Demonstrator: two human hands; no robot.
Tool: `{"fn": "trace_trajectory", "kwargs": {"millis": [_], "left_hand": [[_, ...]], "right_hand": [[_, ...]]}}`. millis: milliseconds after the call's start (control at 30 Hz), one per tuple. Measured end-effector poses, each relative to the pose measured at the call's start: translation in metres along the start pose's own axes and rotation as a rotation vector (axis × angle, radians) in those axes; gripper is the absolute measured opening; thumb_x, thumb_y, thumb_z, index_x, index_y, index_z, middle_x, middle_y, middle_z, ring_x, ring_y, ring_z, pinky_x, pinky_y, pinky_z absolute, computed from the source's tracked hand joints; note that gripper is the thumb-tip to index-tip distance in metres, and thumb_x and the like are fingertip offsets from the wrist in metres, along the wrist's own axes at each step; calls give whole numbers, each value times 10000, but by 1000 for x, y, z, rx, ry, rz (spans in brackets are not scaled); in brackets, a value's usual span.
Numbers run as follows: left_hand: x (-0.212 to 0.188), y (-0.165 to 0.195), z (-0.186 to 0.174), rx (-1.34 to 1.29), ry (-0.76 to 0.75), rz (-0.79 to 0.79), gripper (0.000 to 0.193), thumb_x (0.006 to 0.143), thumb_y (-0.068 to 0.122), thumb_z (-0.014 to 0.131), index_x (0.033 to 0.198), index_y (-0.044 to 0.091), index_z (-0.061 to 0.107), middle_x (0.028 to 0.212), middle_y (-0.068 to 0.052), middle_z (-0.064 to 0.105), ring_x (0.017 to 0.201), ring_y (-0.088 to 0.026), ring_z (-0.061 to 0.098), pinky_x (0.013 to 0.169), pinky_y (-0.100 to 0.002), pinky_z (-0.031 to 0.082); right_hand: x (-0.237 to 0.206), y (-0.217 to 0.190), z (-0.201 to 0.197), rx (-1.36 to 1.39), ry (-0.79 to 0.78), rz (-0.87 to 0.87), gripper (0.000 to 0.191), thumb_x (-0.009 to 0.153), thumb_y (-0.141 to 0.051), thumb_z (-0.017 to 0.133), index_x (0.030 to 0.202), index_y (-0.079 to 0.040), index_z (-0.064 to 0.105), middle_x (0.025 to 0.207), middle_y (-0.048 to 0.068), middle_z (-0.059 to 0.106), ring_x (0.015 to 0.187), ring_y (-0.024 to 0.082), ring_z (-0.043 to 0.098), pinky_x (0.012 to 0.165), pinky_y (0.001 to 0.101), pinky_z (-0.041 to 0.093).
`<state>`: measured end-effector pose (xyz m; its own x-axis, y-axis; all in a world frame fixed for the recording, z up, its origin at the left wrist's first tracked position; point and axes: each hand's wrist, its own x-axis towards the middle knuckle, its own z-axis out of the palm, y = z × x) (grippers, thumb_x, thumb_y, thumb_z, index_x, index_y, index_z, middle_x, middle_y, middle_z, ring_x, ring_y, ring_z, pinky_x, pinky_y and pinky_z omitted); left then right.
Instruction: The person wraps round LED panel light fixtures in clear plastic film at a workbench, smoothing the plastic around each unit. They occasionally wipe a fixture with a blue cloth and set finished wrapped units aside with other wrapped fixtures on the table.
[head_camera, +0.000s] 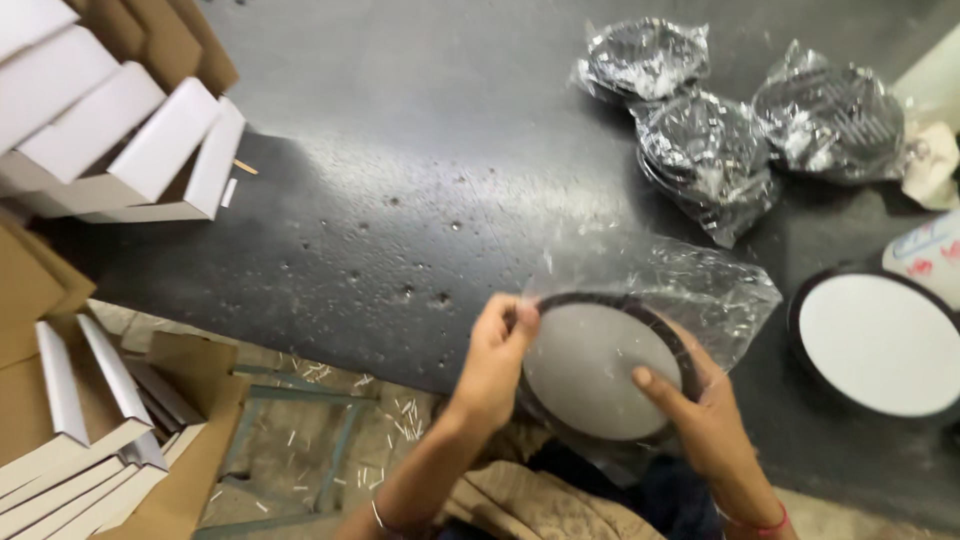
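Round light panel (598, 370) half-bagged; left hand (492, 362) pinches rim; right hand (700, 420) cups underneath.

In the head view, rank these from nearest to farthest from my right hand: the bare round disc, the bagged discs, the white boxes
1. Bare round disc, right of the right hand.
2. Bagged discs, across the table.
3. White boxes, far left.

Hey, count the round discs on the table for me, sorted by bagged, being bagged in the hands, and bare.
Bagged discs: 3
Disc in hands, partly in clear bag: 1
Bare disc: 1
Total: 5
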<state>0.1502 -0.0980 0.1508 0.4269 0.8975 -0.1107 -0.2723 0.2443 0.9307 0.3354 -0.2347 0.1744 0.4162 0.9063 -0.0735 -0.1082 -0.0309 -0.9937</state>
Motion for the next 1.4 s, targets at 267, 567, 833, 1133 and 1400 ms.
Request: {"fn": "trace_trajectory", "kwargs": {"millis": [267, 567, 833, 1133, 1400], "left_hand": [[-26, 21, 3, 115, -338, -150, 548, 878, 67, 739, 1369, 28, 499, 1264, -85, 678, 1107, -87, 653, 941, -253, 554], [19, 37, -20, 13, -30, 129, 451, 982, 130, 730, 1359, -76, 593, 1151, -160, 737, 911, -168, 630, 791, -313, 538], [-36, 12, -9, 215, -553, -379, 622, 848, 219, 835, 1395, -9, 648, 1268, -148, 732, 1134, -192, 690, 992, -319, 573], [-39, -6, -5, 92, -529, -291, 438, 866, 111, 820, 1266, 11, 671, 1182, -76, 731, 1105, -145, 676, 962, -290, 560], [-45, -4, 1, 212, -522, -245, 434, 863, 182, 824, 1232, 10, 674, 1161, -74, 730, 1102, -142, 684, 970, -305, 561]], "right_hand": [[-26, 26, -27, -141, -65, 277, 512, 811, -147, 776, 1292, -2, 676, 1111, 114, 777, 1014, 189, 709, 867, 334, 572], [-47, 44, -34, -164, -57, 361, 558, 787, -161, 790, 1318, -36, 670, 1101, 98, 785, 1018, 176, 717, 889, 326, 563], [-48, 40, -32, -1, -76, 416, 552, 837, -142, 765, 1355, 6, 645, 1137, 147, 758, 1017, 219, 694, 888, 391, 553], [-30, 29, -49, 368, -200, 325, 598, 941, -370, 653, 1377, 35, 593, 1353, 196, 659, 1235, 276, 637, 1042, 419, 522], [5, 15, -46, -118, -355, 374, 422, 926, -220, 677, 1264, 23, 745, 1030, 128, 798, 861, 178, 717, 759, 313, 593]]}}
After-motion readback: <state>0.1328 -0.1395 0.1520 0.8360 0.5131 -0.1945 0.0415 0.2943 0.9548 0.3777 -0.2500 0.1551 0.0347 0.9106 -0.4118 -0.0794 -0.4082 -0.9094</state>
